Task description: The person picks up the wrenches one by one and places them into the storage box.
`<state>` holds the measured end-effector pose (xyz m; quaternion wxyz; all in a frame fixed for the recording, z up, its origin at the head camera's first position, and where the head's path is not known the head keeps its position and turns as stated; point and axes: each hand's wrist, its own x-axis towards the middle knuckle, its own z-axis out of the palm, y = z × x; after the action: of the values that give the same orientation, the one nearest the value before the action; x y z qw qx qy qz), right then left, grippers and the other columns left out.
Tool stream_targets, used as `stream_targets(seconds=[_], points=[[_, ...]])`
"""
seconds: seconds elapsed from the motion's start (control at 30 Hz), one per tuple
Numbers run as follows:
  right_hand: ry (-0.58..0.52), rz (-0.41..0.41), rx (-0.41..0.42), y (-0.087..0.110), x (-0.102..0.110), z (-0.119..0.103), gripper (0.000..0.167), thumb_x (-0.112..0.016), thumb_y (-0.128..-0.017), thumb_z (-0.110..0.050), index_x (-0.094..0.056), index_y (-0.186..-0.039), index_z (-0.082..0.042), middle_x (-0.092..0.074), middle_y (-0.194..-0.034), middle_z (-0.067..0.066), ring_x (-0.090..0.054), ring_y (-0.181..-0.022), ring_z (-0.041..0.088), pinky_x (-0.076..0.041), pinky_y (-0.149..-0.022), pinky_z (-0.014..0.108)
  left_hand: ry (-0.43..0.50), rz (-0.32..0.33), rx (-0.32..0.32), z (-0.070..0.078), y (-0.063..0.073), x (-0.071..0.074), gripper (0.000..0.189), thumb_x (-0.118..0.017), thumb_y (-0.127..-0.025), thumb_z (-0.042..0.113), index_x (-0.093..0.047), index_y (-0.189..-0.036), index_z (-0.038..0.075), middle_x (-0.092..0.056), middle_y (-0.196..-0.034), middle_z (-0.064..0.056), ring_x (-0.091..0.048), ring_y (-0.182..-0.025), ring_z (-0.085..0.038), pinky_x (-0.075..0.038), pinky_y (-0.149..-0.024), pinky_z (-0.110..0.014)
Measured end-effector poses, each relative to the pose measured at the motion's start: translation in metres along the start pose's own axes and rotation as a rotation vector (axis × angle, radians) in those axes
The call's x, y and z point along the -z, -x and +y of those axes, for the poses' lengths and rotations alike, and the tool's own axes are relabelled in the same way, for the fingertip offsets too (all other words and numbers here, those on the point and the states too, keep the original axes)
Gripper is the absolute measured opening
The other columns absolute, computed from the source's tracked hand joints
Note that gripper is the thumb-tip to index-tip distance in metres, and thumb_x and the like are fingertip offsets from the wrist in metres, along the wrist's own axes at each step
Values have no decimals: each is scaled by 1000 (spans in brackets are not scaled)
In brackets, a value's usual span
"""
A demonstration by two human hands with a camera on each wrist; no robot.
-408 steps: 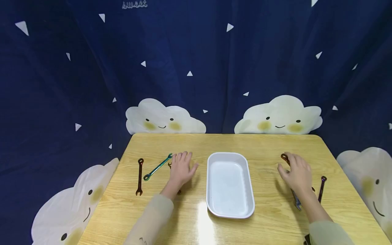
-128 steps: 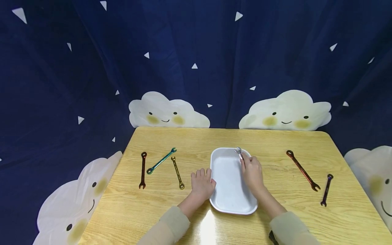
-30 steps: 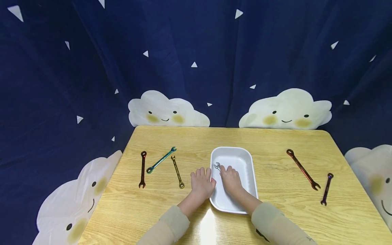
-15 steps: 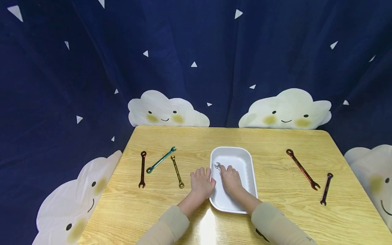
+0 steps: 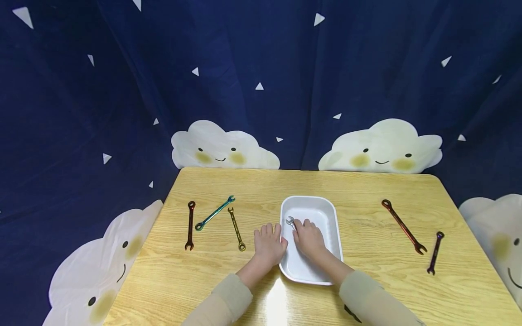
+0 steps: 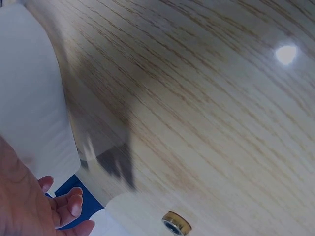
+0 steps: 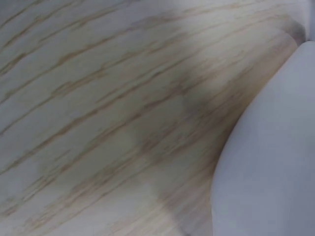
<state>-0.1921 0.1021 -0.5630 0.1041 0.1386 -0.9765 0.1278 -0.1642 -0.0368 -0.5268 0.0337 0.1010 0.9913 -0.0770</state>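
Observation:
At the left rim of the white tray (image 5: 330,213) is my left hand (image 5: 269,246), its thumb over the edge and its fingers outside. The left wrist view shows that hand's loosely bent fingers (image 6: 69,206) beside the tray's outer wall. Inside the tray, my right hand (image 5: 310,240) holds a silver wrench (image 5: 290,221). The wrench's open end points up and left from the fingers, and the rest is covered by the hand. In the right wrist view the tray's outer wall (image 7: 268,157) fills the right side; no hand shows there.
Left of the tray lie a dark red wrench (image 5: 190,226), a teal wrench (image 5: 215,213) and a gold wrench (image 5: 236,230). To the right lie a longer red wrench (image 5: 403,226) and a purple wrench (image 5: 435,253). A dark blue curtain (image 5: 244,54) hangs behind the wooden table (image 5: 367,190).
The silver wrench has gone from the table's right side into the tray with my right hand. My left hand has come from the left wrenches to the rim. Over the last second, barely any movement.

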Motion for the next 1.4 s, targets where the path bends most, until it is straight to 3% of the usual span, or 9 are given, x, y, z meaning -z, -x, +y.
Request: stream_targets(seconds=[0.4, 0.67, 1.17, 1.4], points=[[-56, 67, 91, 2, 17, 9, 30, -66, -80, -16, -61, -106, -4, -55, -82, 11, -53, -68, 28, -42, -54, 39, 4, 7, -1, 0, -1, -2, 34, -35, -91, 40, -40, -112, 12, -45, -100, -9, -46, -93, -24, -37, -78, -40], [-33, 49, 85, 1, 27, 19, 31, -64, -81, -18, -60, -110, -7, -56, -91, 10, -55, -80, 27, -44, -65, 41, 2, 2, -3, 1, -1, -2, 33, -34, -91, 39, -39, -110, 12, -45, -99, -9, -45, -92, -24, -37, -77, -40], [-169, 218, 172, 6, 40, 48, 25, -63, -81, -13, -64, -105, -5, -58, -93, 11, -55, -83, 28, -43, -73, 44, 13, -17, 2, 0, -1, -1, 33, -34, -91, 39, -39, -109, 12, -43, -99, -9, -44, -92, -24, -36, -76, -39], [-198, 298, 124, 7, 46, 66, 24, -64, -81, -16, -64, -103, -5, -58, -94, 11, -56, -86, 30, -42, -72, 44, 30, -15, 4, 0, -2, -1, 32, -34, -91, 38, -39, -108, 12, -43, -98, -9, -44, -92, -24, -35, -76, -39]])
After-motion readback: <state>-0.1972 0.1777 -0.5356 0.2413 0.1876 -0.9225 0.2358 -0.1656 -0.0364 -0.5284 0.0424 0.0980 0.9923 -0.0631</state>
